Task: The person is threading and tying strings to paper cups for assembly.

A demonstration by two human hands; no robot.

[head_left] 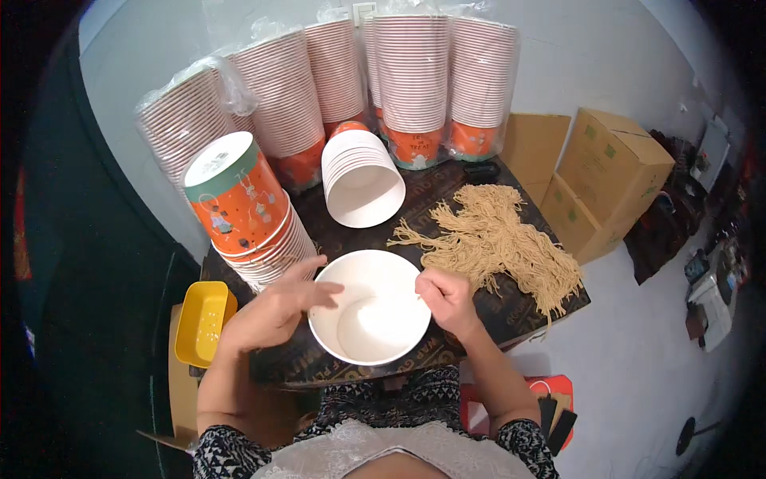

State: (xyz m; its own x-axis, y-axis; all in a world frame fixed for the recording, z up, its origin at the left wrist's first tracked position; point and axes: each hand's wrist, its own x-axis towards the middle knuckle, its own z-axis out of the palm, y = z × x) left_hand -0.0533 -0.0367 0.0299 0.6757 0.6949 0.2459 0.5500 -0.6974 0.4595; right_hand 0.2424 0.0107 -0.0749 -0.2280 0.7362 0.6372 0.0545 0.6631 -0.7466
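Observation:
A white-lined paper bucket [351, 319] stands in front of me near the table's front edge, its open mouth facing up. My left hand [275, 311] is at its left rim with the fingers apart, some of them reaching over the opening. At the right rim, my right hand [449, 302] is closed in a pinch; what lies between its fingertips is too small to make out. Just right of that hand spreads a loose pile of tan cords [503, 239]. A nested stack of orange buckets, its top one [243, 199] upside down with a green band, rises beyond my left hand.
Several tall plastic-wrapped bucket stacks [411, 76] line the back of the dark table [319, 375]. Another stack [363, 180] lies tipped toward me. A yellow tray [191, 323] with small bits sits at the left edge. Cardboard boxes [614, 172] stand beyond the right side.

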